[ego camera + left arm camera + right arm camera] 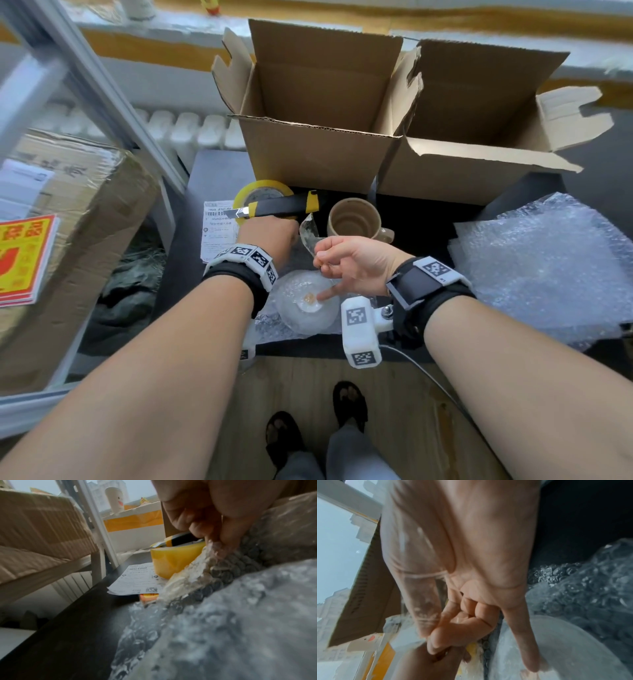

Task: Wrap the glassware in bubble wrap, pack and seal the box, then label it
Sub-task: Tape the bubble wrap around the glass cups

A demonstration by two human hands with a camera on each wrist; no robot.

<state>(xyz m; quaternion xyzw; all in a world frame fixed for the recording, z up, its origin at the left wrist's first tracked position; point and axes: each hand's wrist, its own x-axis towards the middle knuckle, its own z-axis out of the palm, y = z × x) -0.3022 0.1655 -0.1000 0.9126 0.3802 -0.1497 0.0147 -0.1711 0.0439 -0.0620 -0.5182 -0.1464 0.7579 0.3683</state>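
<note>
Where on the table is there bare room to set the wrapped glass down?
Bare dark table shows left of the tape roll, and a strip between the mug and the bubble wrap stack. The middle is crowded: both hands, knife, shipping label, glass dish.

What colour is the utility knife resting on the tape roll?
The utility knife is black with yellow bands, clearest in the head view.

Soft daylight from the window [42, 486] beyond the table's far edge. Head view bends and smears at its edges; both wrist views blurred, foreground unfocused.
</note>
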